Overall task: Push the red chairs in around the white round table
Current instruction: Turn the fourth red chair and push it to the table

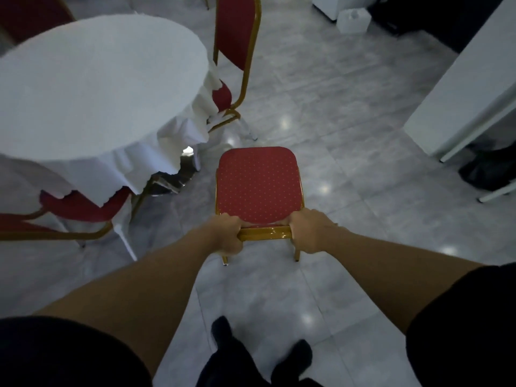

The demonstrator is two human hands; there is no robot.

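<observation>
Both hands — left hand, right hand — grip the back of the red chair, which stands apart from the table. Turn it left, then push slowly — watch the cloth.

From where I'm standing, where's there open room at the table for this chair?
The open gap lies along the table edge between the upper chair and the lower-left chair, both already tucked in. Both hands grip the free chair, bare floor to its right.
</observation>
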